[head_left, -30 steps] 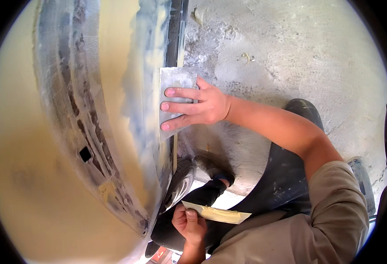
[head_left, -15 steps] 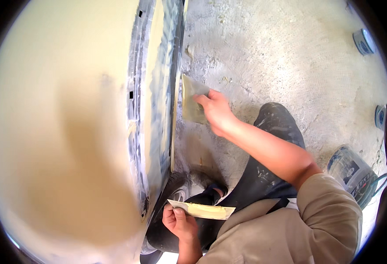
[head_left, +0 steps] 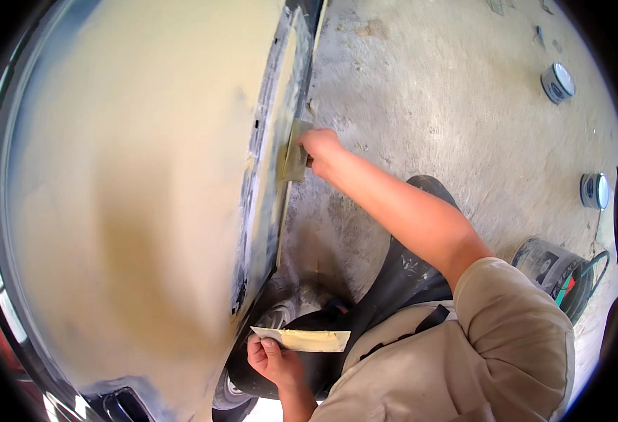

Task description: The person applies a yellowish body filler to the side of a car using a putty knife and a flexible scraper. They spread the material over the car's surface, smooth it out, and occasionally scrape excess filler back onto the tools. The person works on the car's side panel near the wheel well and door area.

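My right hand (head_left: pixel 321 151) grips a thin, flat filler spreader (head_left: pixel 292 158) at the lower edge strip of a cream-coated car panel (head_left: pixel 154 91); whether its blade touches the strip is hard to tell. The strip (head_left: pixel 267 112) carries streaks of grey and pale yellow, with small dark slots. Near my legs at the bottom, my left hand (head_left: pixel 270 359) pinches one end of a flat plate (head_left: pixel 309 341) with pale yellow putty spread along it, held below and left of my right forearm.
Concrete floor (head_left: pixel 393 84) lies right of the panel. Two tins (head_left: pixel 558 83) (head_left: pixel 594 190) stand at the far right, and a bucket (head_left: pixel 541 267) with a green handle sits beside my right arm. My bent legs (head_left: pixel 414 267) and a wheel (head_left: pixel 277 316) are below.
My right hand earlier lay fingers-spread on the spreader; now it grips it side-on, further from me along the edge. The view has swung, showing more panel and floor tins. My left hand still holds the plate.
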Demonstrator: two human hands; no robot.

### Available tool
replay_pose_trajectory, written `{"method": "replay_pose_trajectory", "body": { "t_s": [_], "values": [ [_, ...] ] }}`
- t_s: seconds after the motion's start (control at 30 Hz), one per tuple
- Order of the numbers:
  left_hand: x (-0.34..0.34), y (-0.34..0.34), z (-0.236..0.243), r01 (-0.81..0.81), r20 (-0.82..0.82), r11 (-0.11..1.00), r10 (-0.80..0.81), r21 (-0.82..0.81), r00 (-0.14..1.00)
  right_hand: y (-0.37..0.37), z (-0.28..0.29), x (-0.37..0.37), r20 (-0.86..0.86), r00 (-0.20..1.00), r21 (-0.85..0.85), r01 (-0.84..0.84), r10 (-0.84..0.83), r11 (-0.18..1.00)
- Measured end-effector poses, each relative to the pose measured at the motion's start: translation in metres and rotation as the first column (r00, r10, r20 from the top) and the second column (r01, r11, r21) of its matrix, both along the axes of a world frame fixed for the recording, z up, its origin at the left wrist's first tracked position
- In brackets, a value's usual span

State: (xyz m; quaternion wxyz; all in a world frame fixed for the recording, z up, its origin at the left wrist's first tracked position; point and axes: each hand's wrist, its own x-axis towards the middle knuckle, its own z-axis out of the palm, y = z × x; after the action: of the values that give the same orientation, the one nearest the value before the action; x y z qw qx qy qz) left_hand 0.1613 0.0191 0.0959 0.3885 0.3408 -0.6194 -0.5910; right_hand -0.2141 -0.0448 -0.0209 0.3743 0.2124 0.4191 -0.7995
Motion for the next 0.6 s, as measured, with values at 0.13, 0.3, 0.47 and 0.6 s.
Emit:
{"method": "replay_pose_trajectory", "body": {
  "t_s": [0.13, 0.3, 0.47, 0.6],
  "values": [
    [0.012, -0.001, 0.000, -0.023, -0.028, 1.000, 0.023, 0.001, 0.999, -0.009, 0.014, -0.002, -0.045, 0.998, 0.023, -0.032, 0.033, 0.999],
    [0.036, -0.010, -0.001, -0.041, 0.020, 0.998, 0.040, 0.051, 0.999, 0.013, 0.038, 0.001, -0.024, 0.993, -0.070, -0.120, 0.118, 0.990],
    [0.065, -0.015, 0.011, -0.037, 0.049, 0.999, 0.036, 0.031, 0.998, 0.032, 0.004, -0.016, 0.018, 0.999, -0.074, -0.035, 0.037, 0.997],
    [0.104, -0.019, 0.018, -0.178, 0.101, 0.979, 0.169, 0.095, 0.980, 0.017, -0.003, -0.029, 0.012, 0.999, -0.034, 0.045, -0.044, 0.998]
  ]
}}
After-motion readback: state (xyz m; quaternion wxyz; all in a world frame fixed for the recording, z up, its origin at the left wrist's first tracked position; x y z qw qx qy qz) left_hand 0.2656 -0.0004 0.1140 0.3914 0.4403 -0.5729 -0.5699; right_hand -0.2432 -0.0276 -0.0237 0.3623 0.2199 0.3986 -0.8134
